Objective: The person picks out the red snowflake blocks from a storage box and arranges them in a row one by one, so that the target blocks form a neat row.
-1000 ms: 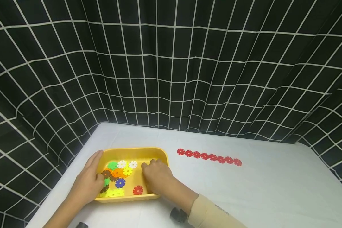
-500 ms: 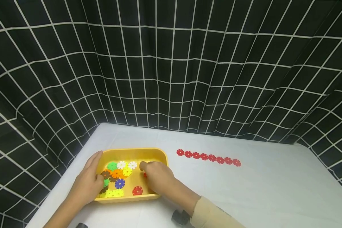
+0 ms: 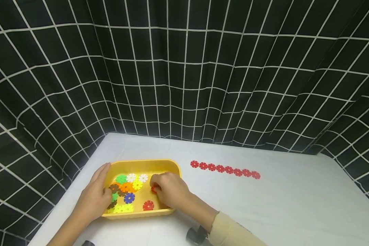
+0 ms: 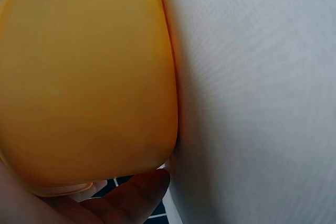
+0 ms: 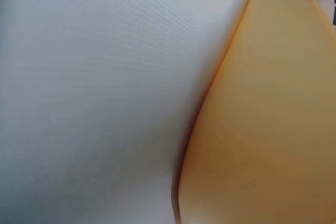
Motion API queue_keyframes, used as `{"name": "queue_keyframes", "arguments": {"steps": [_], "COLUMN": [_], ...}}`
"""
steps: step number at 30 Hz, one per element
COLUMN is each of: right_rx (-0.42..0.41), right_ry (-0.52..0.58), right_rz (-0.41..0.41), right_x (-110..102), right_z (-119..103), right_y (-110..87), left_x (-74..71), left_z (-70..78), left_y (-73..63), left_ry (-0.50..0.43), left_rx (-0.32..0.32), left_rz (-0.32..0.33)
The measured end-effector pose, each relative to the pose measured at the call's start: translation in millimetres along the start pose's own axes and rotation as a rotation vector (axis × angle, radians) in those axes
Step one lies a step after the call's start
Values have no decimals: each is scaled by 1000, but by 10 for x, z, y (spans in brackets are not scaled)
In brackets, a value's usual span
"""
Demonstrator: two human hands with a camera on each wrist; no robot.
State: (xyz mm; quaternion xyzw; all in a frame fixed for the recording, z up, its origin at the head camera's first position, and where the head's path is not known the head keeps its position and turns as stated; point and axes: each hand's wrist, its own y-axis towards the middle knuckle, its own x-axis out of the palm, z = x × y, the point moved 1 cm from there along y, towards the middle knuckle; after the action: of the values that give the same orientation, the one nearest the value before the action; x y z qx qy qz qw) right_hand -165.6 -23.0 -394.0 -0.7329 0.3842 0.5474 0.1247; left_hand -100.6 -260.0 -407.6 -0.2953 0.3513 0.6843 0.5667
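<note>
A yellow plastic tray (image 3: 144,164) stands on the white table, holding notched plastic discs in several colours. My left hand (image 3: 93,198) grips the tray's left end, thumb over the rim and fingers along the outside; the left wrist view shows its fingers (image 4: 142,195) against the tray's end. Inside the right part of the tray, my right hand (image 3: 172,189) pinches a red notched disc (image 3: 153,189), mostly hidden behind the fingers. Another red notched disc (image 3: 148,205) lies near the front wall. The right wrist view shows only the tray's outer wall (image 5: 262,108) and cloth.
A row of red notched discs (image 3: 220,169) lies on the white tablecloth (image 3: 283,194) right of the tray. Green, white, yellow, orange, brown and blue discs (image 3: 129,197) fill the tray's left part. A black curtain with white grid lines (image 3: 203,75) hangs behind.
My right hand's fingers have shifted slightly left in the tray, and a red notched disc now shows between thumb and finger. My left hand stays on the tray.
</note>
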Motion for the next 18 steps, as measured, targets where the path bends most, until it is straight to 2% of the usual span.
{"name": "queue_keyframes", "arguments": {"steps": [6, 9, 13, 18], "right_rx": [4, 26, 110, 212], "right_ry": [157, 263, 404, 505], "right_rz": [33, 14, -30, -53], "right_x": [-33, -63, -113, -170], "right_z": [21, 38, 51, 51], "right_y": [11, 14, 22, 23], "left_x": [4, 4, 2, -1], "left_z": [-3, 0, 0, -8], "left_y": [4, 4, 2, -2], "left_ry": [-1, 1, 1, -1], "left_rx": [-5, -4, -3, -3], "left_rz": [-4, -4, -7, -5]}}
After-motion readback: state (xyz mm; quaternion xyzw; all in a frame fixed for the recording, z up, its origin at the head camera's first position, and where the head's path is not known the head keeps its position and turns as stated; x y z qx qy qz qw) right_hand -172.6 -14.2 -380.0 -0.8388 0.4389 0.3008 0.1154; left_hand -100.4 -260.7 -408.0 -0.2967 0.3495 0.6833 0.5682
